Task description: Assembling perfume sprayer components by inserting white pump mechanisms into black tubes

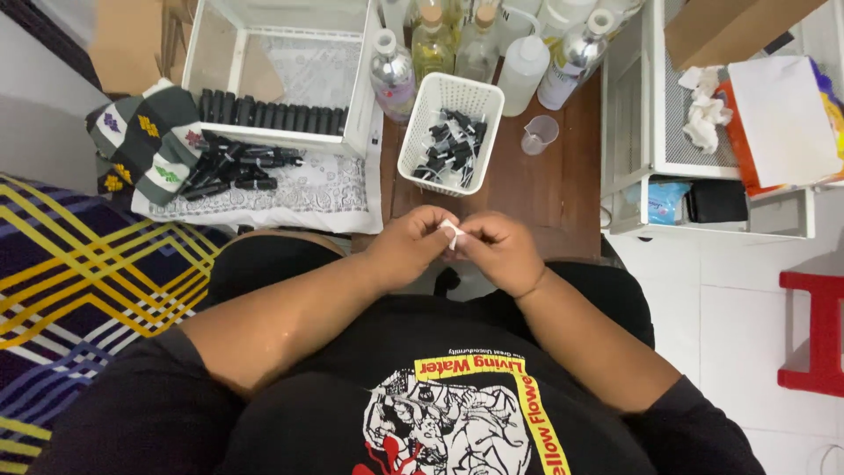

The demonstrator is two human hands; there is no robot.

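We see a low brown wooden table (pixel 536 189) at the centre of the view. To its right stands a white wire shelf unit (pixel 646 114) on a white tiled floor (pixel 730 325). A red stool (pixel 813 321) sits at the right edge. A patterned yellow-striped mat (pixel 79 273) covers the floor on the left. Lighting is even and bright.

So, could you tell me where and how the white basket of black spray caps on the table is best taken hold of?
Grip the white basket by its flared top rim, from above at the near short end. It stands upright and open, bottles crowd the far side, and black caps fill the inside.
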